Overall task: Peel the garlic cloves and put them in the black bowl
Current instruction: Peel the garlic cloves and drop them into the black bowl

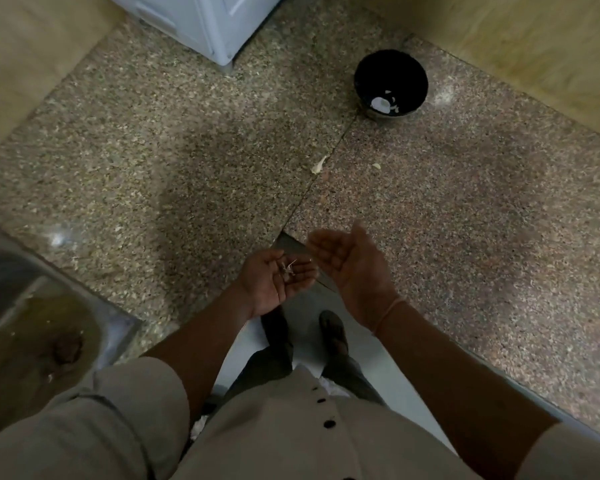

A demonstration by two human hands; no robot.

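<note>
Just at counter corner (274,223) — left hand (278,278)

A speckled stone bench (187,150) turns a corner. A steel sink (32,323) sits at its left end, and a white appliance (194,19) stands at the back.

A speckled granite table (153,150) is seen filling a corner, made of two slabs joined at a dark seam (310,188), the right slab pinker. It is backed by yellowish-tan walls (534,46). A pale grey-white cabinet (201,22) is set at the far edge, and a steel sink (32,323) is sunk in at the left. Below, pale floor (303,317) is visible. Dim light is reflected in small glints (444,95) on the stone.
</note>
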